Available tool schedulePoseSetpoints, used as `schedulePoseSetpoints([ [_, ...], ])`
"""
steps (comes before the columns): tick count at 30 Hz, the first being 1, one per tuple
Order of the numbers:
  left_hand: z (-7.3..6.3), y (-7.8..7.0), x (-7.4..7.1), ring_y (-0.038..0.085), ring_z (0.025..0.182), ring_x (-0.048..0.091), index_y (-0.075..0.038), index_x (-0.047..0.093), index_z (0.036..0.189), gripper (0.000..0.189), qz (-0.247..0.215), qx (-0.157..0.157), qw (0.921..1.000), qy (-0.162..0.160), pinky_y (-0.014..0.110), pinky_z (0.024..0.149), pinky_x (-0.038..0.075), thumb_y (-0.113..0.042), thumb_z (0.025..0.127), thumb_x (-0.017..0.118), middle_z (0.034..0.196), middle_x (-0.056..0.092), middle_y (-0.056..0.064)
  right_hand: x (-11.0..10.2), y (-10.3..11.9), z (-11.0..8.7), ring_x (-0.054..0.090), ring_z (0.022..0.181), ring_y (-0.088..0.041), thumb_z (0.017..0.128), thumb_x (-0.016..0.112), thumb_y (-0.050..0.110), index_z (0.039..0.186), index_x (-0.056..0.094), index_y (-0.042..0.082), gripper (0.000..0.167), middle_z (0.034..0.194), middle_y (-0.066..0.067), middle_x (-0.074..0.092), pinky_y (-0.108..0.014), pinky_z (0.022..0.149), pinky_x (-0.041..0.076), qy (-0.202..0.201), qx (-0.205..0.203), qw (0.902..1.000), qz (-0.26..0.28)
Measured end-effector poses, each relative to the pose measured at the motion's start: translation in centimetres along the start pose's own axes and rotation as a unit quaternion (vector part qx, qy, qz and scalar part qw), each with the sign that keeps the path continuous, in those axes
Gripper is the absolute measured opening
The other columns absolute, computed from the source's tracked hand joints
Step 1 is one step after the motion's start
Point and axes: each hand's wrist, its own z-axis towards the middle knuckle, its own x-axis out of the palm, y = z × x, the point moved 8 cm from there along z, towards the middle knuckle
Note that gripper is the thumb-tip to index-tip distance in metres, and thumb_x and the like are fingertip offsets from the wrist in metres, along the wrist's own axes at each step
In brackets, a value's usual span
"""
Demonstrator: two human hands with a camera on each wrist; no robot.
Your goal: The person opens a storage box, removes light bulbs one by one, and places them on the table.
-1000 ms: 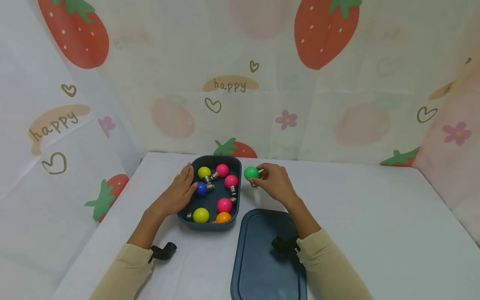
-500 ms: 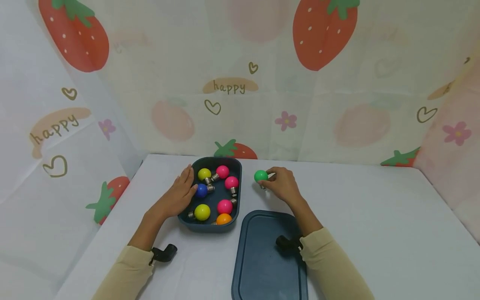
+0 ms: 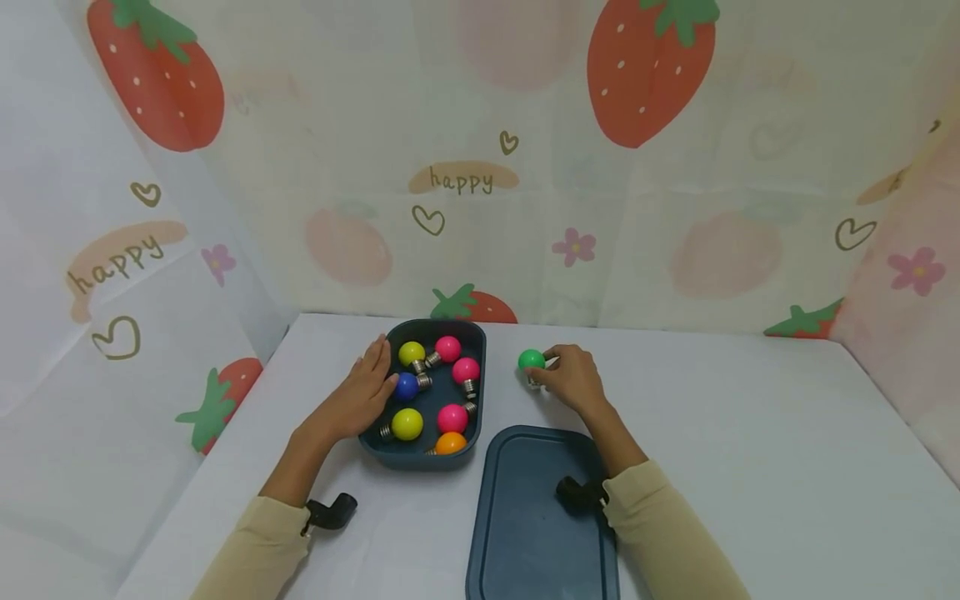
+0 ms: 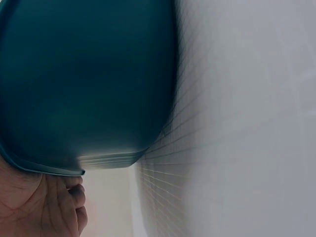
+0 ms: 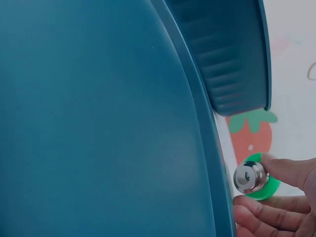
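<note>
In the head view, my right hand (image 3: 576,382) pinches a green light bulb (image 3: 532,359) between thumb and fingers, just above or on the white table, to the right of a dark blue bin. The right wrist view shows the bulb's metal screw base (image 5: 250,177) facing the camera. My left hand (image 3: 357,400) rests along the left side of the bin (image 3: 427,461), fingers straight, thumb over the rim. Inside lie several bulbs: yellow (image 3: 407,424), pink (image 3: 452,418), blue (image 3: 406,386) and orange (image 3: 452,443).
A flat dark blue lid (image 3: 540,533) lies on the table (image 3: 750,467) nearer to me, below the right forearm. Behind the table hangs a cloth (image 3: 637,208) with printed strawberries. Each wrist wears a small black camera (image 3: 333,511).
My right hand has moved the green bulb to the right, away from the bin, and a little lower. My left hand stays on the bin's side.
</note>
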Motion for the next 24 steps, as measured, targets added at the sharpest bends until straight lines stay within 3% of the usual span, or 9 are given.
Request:
schedulePoseSetpoints([
  [11,-0.10,-0.10,0.02,0.037,0.156,-0.001,0.007,0.001,0.159,0.067,0.001,-0.003,1.0000,0.002,0.055,0.123,0.005,-0.032,0.112,0.031,0.168,-0.005,0.022,0.16,-0.22,-0.10,0.064,0.067,-0.020,0.089,0.079,0.029,0.115,0.072,-0.006,0.044,0.086,-0.014,0.075,-0.029,0.054,0.046,0.003,0.003,0.9998,0.017],
  [24,-0.07,-0.19,-0.11,0.038,0.155,0.001,0.007,0.002,0.159,0.066,0.004,-0.005,1.0000,-0.001,0.056,0.123,0.006,-0.030,0.112,0.032,0.168,-0.004,0.023,0.09,-0.10,-0.16,0.066,0.074,-0.024,0.089,0.079,0.029,0.112,0.074,-0.007,0.043,0.096,-0.019,0.075,-0.030,0.056,0.048,-0.002,0.007,0.9999,-0.009],
])
